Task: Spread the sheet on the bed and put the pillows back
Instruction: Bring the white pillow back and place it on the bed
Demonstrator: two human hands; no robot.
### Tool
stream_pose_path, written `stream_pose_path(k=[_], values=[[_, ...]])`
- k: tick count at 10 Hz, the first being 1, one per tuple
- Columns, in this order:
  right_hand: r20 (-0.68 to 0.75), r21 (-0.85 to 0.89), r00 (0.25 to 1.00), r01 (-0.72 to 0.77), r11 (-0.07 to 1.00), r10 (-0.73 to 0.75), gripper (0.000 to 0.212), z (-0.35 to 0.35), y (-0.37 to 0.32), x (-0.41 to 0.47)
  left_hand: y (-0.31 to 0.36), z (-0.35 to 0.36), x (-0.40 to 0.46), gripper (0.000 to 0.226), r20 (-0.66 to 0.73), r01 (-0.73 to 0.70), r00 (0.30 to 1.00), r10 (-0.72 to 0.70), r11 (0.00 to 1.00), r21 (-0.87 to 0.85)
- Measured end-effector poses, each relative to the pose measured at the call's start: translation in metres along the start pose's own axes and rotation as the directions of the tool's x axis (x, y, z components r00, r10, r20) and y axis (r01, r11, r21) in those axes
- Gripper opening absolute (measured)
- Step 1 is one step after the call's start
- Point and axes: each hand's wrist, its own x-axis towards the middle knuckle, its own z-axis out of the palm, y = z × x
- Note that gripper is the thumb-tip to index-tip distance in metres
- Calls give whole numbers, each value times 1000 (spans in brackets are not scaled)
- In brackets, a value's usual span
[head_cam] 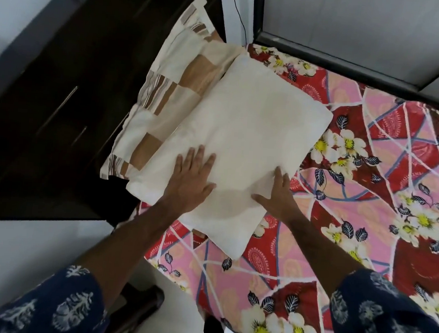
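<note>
A red and pink floral sheet [354,203] lies spread over the bed. At the head end rests a cream and brown patchwork pillow [172,89]. A plain white pillow [247,131] lies partly over it and on the sheet. My left hand [189,182] presses flat on the white pillow's near part, fingers apart. My right hand [279,194] lies flat at the pillow's near right edge, fingers spread, holding nothing.
A dark wooden headboard or cabinet [61,88] stands left of the bed. A dark window frame [353,56] runs along the far side. A black cable [237,12] hangs on the wall. White floor [35,251] lies at lower left, with a dark object [139,307] near it.
</note>
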Motion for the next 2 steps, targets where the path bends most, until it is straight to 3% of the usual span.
stream_pose_path(k=[1, 2], values=[[38, -129, 999, 40, 991, -36, 115, -7, 1, -6, 5, -6, -17, 78, 5, 23, 1000, -23, 999, 23], [16, -352, 982, 181, 918, -188, 113, -15, -5, -28, 16, -13, -48, 78, 9, 54, 998, -55, 995, 89]])
